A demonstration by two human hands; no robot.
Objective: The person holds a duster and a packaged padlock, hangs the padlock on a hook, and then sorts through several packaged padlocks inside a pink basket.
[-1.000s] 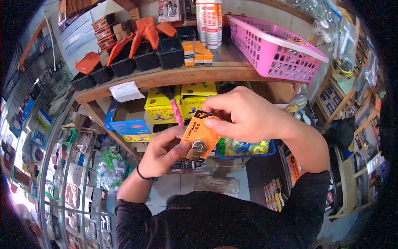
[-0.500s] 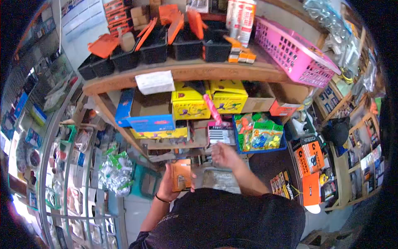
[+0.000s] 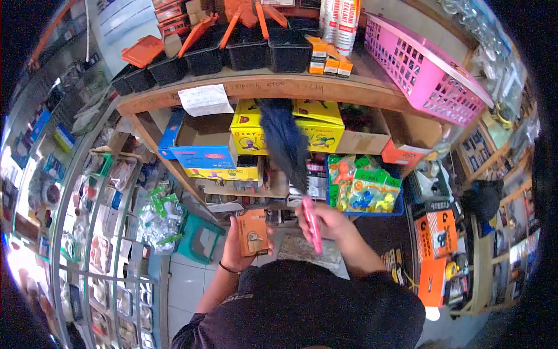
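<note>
1. The left hand (image 3: 237, 244) was clenched around an orange padlock card (image 3: 252, 232), its fingers wrapped round the card's edge, held upright before the chest.
2. The right hand (image 3: 325, 221) gripped the pink handle of one feather duster (image 3: 289, 152), its dark plume rising above the fingers.
3. One padlock card and one duster were held; one pink basket (image 3: 430, 72) sat well above the right hand.
4. Beyond the fingers stood a wooden shelf (image 3: 261, 92) crowded with black bins (image 3: 247, 49) and yellow boxes (image 3: 250, 131), in a packed shop.
</note>
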